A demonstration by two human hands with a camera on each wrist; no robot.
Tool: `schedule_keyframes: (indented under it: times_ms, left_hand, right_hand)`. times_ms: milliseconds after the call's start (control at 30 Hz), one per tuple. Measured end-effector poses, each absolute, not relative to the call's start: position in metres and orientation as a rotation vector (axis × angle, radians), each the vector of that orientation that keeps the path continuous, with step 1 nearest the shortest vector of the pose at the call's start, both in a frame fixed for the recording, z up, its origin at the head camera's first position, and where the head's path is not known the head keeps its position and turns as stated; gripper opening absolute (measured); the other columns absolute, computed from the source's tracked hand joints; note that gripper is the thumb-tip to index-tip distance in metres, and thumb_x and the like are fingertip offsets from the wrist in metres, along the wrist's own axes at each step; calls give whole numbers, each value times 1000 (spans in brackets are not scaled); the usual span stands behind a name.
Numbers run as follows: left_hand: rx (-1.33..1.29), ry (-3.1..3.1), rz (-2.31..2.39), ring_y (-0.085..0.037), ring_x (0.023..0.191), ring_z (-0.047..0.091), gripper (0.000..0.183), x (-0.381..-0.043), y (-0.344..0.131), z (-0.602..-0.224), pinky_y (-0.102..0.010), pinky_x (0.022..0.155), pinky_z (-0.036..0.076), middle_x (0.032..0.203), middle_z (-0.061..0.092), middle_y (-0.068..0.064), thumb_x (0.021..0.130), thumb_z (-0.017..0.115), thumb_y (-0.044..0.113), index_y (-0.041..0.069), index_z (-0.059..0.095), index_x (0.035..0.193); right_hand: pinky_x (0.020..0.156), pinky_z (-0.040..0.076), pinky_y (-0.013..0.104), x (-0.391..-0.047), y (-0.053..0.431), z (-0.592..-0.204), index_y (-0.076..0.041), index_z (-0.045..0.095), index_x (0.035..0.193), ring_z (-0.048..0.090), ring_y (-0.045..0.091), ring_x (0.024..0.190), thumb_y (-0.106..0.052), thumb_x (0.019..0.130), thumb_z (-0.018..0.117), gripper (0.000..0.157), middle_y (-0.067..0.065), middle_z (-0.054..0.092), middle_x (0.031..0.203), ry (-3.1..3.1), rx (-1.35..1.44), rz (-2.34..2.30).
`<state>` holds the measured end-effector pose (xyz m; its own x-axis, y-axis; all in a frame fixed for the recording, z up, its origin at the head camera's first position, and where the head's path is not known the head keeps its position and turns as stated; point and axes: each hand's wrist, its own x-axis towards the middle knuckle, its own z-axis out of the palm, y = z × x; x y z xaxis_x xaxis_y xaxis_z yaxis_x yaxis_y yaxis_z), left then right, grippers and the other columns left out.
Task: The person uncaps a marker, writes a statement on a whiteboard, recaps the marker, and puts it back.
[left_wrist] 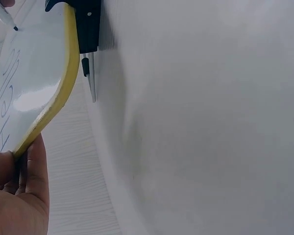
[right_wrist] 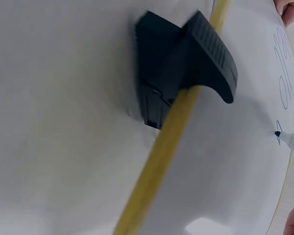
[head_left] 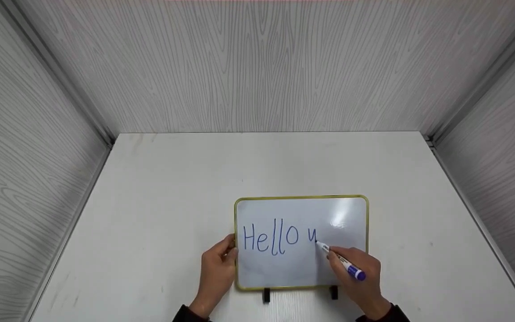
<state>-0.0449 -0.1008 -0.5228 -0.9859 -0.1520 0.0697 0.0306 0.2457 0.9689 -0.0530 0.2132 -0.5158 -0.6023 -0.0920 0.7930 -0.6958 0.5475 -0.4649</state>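
Observation:
A small whiteboard (head_left: 280, 273) with a yellow frame stands on the white table, propped on black stand feet (head_left: 266, 295). Blue handwriting (head_left: 270, 237) on it reads "Hello", followed by a further letter stroke shaped like a "u". My left hand (head_left: 218, 270) grips the board's left edge, thumb on the front and fingers behind, as the left wrist view shows. In my right hand (head_left: 360, 277) is a white whiteboard marker (head_left: 344, 264) with a blue end, pinched between thumb and fingers. Its dark tip (right_wrist: 278, 133) is at the newest letter on the board.
Wood-grain panels (head_left: 257, 67) enclose the table (head_left: 172, 179) at the back and both sides. In the right wrist view a black stand clip (right_wrist: 206, 54) hooks over the board's yellow bottom rim (right_wrist: 157, 166). Light glares on the board's upper right.

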Motion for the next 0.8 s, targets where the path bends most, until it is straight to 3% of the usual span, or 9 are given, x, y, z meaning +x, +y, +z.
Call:
schedule_keyframes:
  times_ms: [467, 800]
  left_hand:
    - [99, -2382, -1806, -22, 103, 68, 41, -44, -101, -523, -30, 86, 56, 115, 74, -15, 94, 61, -16, -12, 64, 134]
    - [126, -2377, -1824, -22, 100, 67, 41, -46, -101, -522, -29, 84, 55, 115, 74, -16, 94, 62, -16, -12, 63, 135]
  right_hand:
    - [56, 50, 19, -67, 221, -510, 2, 81, 89, 65, 13, 60, 13, 69, 77, 24, 10, 76, 77, -1974, 641, 1090]
    - [57, 49, 15, -62, 222, -508, 5, 80, 92, 70, 7, 67, 20, 69, 76, 27, 13, 76, 78, -1977, 540, 1167]
